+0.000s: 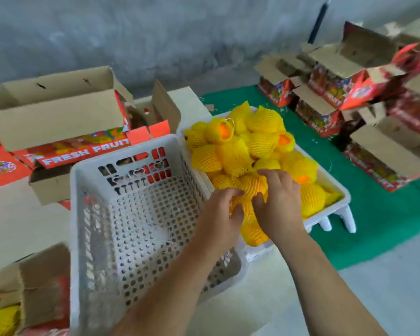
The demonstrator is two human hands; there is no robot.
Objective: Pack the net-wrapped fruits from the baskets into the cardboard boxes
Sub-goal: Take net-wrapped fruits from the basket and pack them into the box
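Our left hand [222, 209] and right hand [278, 202] both grip one netted fruit [251, 187] in the full basket [330, 215]; we should lift gently, keeping the net on.

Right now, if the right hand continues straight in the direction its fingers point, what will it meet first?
The right hand points forward and slightly left, already gripping a net-wrapped fruit. Going on, it would probably meet the heaped yellow-netted fruits in the white basket first; depth is hard to judge.

"FRESH FRUIT" in white on the red cardboard box [87, 151] front.
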